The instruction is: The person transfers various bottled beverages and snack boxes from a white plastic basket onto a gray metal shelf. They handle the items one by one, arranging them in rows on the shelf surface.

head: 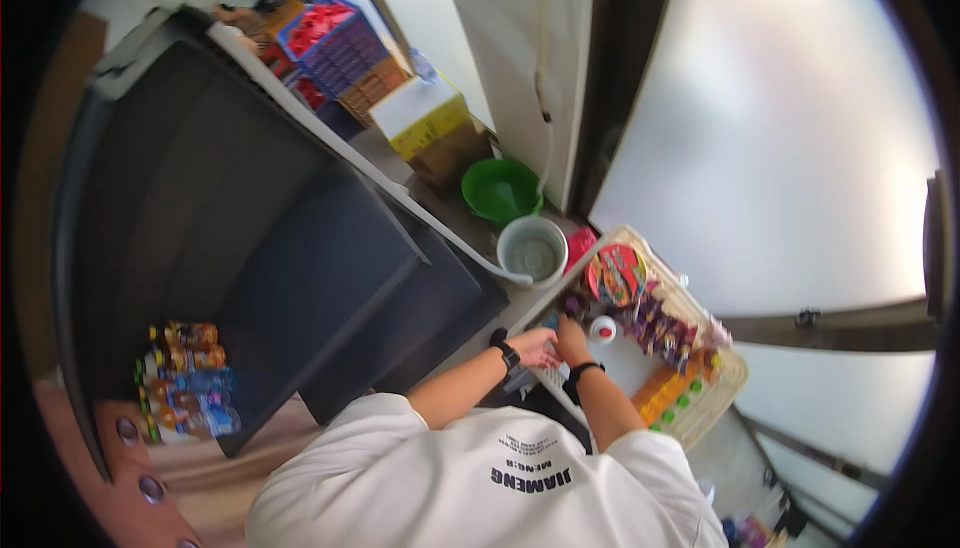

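My left hand [536, 348] lies at the near-left edge of a cream plastic basket [731, 375], fingers loosely spread, a watch on its wrist. Beside it, my right hand [571, 339] reaches in over the basket, its fingertips near small dark purple items; whether it holds one is unclear. A white container with a red spot on its top [602, 330] stands just right of it. The basket also holds a red instant noodle bowl [616, 275], a row of purple packets [664, 332] and orange bottles with green caps [660, 395].
Left, a large dark panelled structure [322, 248] has several drink bottles [191, 383] at its lower left. Beyond the basket stand a white bucket [532, 251], a green basin [501, 191], a yellow and white box [424, 116] and stacked crates [337, 52]. A frosted panel [757, 135] borders the right.
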The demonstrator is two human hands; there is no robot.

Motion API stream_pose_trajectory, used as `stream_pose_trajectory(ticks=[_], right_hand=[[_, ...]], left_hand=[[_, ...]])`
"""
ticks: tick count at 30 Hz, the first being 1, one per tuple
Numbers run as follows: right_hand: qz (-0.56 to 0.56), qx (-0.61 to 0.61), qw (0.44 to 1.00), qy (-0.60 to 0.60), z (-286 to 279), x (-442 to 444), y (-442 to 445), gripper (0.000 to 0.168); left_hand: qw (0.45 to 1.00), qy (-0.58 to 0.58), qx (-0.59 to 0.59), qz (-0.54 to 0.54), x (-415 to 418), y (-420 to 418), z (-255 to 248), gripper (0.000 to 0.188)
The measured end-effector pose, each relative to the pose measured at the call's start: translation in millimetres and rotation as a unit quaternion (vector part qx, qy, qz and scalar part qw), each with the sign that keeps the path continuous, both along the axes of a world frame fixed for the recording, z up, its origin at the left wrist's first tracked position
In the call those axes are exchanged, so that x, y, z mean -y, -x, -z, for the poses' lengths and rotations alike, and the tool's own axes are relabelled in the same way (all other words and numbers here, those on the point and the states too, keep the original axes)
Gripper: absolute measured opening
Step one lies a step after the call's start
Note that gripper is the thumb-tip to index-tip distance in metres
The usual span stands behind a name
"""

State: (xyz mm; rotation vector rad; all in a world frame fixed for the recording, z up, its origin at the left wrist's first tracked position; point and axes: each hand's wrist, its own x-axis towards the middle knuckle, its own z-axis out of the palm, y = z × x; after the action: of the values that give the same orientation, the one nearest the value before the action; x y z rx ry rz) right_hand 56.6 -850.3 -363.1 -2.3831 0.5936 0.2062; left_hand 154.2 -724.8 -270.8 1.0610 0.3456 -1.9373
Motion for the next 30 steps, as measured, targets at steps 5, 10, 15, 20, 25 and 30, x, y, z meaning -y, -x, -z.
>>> stream_pose_trajectory(ticks=[5,10,15,20,25,30], right_hand=[[-0.047,0.077,0.996,0.0,-12,5,24,0.038],[-0.014,0.113,0.993,-0.026,-71,21,41,0.04],[-0.054,0.196,0.978,-0.042,-129,17,66,0.041],[-0.114,0.248,0.956,-0.108,-234,-24,81,0.039],[-0.197,0.233,0.935,-0.182,-302,-75,81,0.032],[-0.317,0.192,0.912,-0.177,-355,-175,77,0.035]], left_hand=[[0.995,-0.003,-0.066,-0.078,-11,31,44,0.043],[0.995,0.016,0.085,-0.056,-13,47,9,0.043],[0.956,0.052,0.289,-0.022,-53,60,-55,0.057],[0.875,0.122,0.469,-0.017,-130,94,-65,0.054],[0.752,0.148,0.642,-0.003,-211,141,-95,0.053],[0.726,0.127,0.66,-0.145,-298,205,-136,0.069]])
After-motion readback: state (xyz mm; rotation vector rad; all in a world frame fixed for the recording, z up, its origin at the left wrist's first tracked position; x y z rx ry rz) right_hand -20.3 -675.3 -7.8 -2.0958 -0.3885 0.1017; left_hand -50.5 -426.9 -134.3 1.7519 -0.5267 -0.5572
